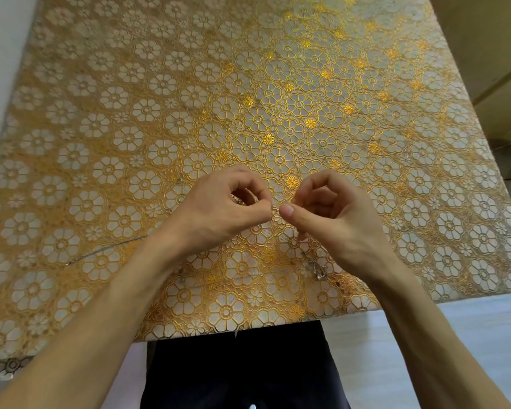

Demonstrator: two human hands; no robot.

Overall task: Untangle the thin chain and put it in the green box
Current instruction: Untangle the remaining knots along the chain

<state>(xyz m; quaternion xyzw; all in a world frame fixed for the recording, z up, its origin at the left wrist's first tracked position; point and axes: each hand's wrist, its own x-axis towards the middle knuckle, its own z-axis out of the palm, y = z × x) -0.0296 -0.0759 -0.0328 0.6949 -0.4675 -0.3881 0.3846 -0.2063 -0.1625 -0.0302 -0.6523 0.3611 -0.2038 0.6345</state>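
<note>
There are two hands, one thin chain, one bench and one cloth over it.

The left hand (pixel 219 214) and the right hand (pixel 337 222) sit close together over the near middle of the bench (pixel 443 295), with their thumb tips almost touching. Each hand has its fingers curled in and its thumb pressed to its forefinger in a tight pinch. What they pinch is too fine to see at the fingertips themselves. Silver links do show inside the curl of the left hand, and a strand drops from under the right hand, so both appear to hold the chain.

The thin chain (pixel 317 268) is silver and very slender, and hard to pick out against the pattern. It shows in three places. A small glinting bunch of links lies on the cloth just under the right wrist. A few links show in the left hand's curl. A long straight strand lies on the cloth to the left of the left forearm, running away toward the bench's left side. I cannot tell how these parts join, as the hands and forearms cover the stretch between them.

The cloth (pixel 160 84) is gold lace with white flower rounds, and it covers the whole bench top. Below the near edge, dark trousers (pixel 239 367) show between the forearms.
</note>
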